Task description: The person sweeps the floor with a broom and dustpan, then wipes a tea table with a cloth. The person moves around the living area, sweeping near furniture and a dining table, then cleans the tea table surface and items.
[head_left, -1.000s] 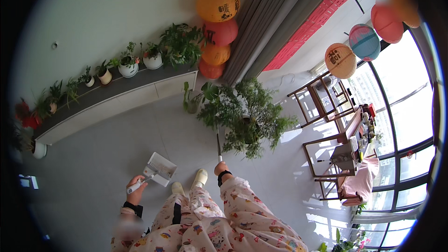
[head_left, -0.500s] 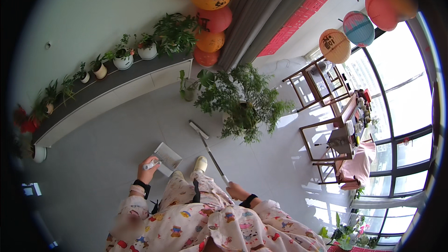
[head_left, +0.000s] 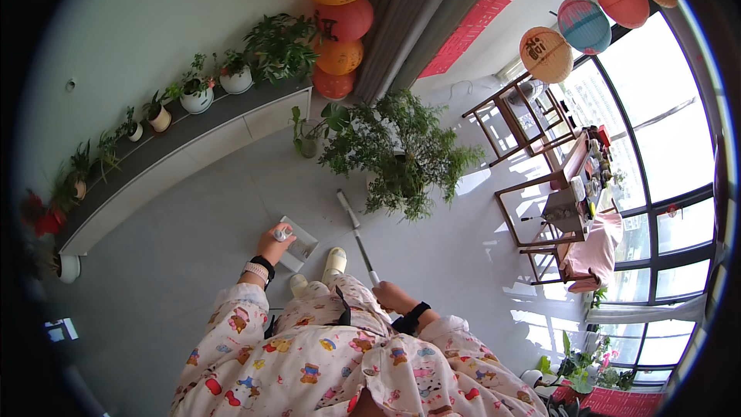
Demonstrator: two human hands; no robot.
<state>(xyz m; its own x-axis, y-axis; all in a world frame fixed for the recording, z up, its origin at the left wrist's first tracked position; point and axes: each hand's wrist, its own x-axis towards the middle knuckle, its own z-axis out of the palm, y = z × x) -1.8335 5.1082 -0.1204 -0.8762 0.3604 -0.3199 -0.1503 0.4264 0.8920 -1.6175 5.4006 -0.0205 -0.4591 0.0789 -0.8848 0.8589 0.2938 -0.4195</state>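
Observation:
My left hand (head_left: 274, 245) is closed round the handle of a pale dustpan (head_left: 306, 242), which is low over the grey floor just ahead of my feet. Whether the pan touches the floor I cannot tell. In my right hand (head_left: 394, 297) is the grey shaft of a broom (head_left: 362, 245), slanting forward and away from me. Its long, narrow head (head_left: 346, 205) lies beyond the dustpan and to its right, near the big leafy plant (head_left: 401, 156). Light-coloured shoes (head_left: 335, 261) are on my feet, right beside the pan.
A low cabinet (head_left: 204, 141) bearing several potted plants runs along the left wall. A small plant in a glass vase (head_left: 306, 146) stands near its end. Wooden chairs (head_left: 513, 120) and a laden table (head_left: 571, 166) stand by the windows at right. Paper lanterns (head_left: 340, 19) are beside the curtain.
My left hand has carried the dustpan forward and to the right. The broom head has shifted right, and its shaft stands further right of the pan. The view has moved slightly.

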